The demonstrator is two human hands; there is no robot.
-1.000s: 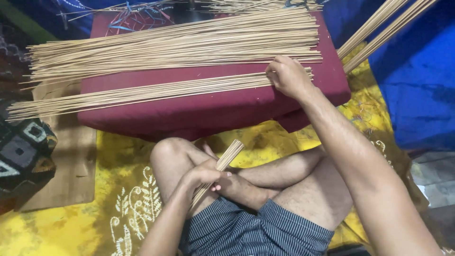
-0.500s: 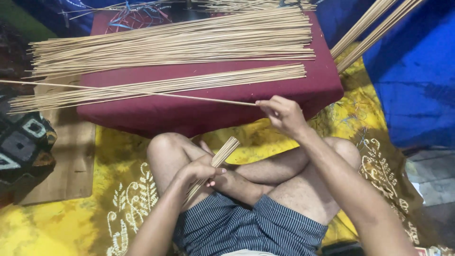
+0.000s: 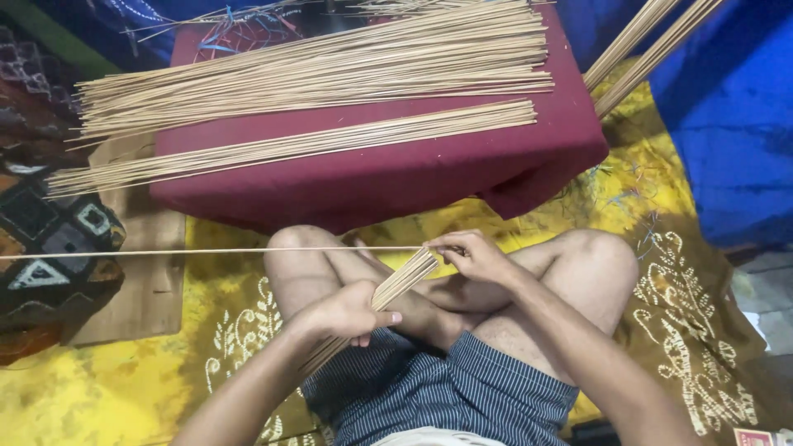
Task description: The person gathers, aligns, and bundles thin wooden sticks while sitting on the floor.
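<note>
- Two hands busy: left hand [image 3: 347,314] fisted around a stick bundle [image 3: 401,285].
- Right hand [image 3: 475,256] pinches one long stick [image 3: 206,252], its end touching the bundle's tip.

Two rows of sticks [image 3: 314,74] lie side by side across the cushion [image 3: 396,177], one farther, one nearer. Near of the cushion, over the crossed legs, the left hand [image 3: 347,312] grips a small bundle [image 3: 396,285]; just right of it the right hand [image 3: 472,254] pinches a single stick [image 3: 206,252] running left.
</note>
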